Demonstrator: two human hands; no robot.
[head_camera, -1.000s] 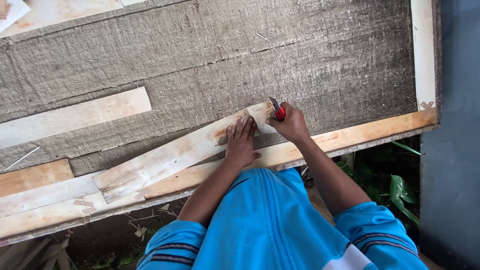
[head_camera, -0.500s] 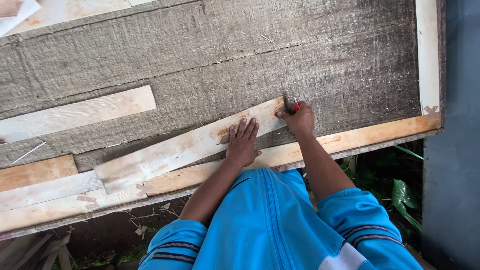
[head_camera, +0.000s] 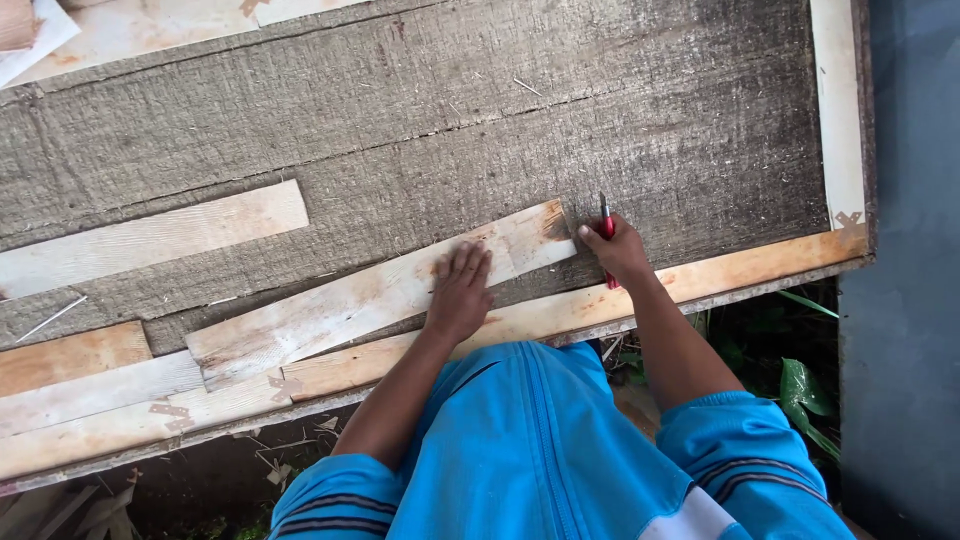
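A pale wooden strip lies slanted across a large grey weathered board. My left hand presses flat on the strip, fingers spread, near its right part. At the strip's right end my right hand is closed around a red pencil, whose tip points up, away from me, just past the end of the strip. Both arms wear bright blue sleeves with dark stripes.
Light wooden trim edges the board on the right, and an orange-brown trim runs along its near edge. Another pale strip lies to the left. Green leaves and wood scraps sit on the ground below. A blue-grey surface is at right.
My right hand with the pencil has slid right, from on top of the strip's end to just beyond it. The left hand stays pressed on the strip.
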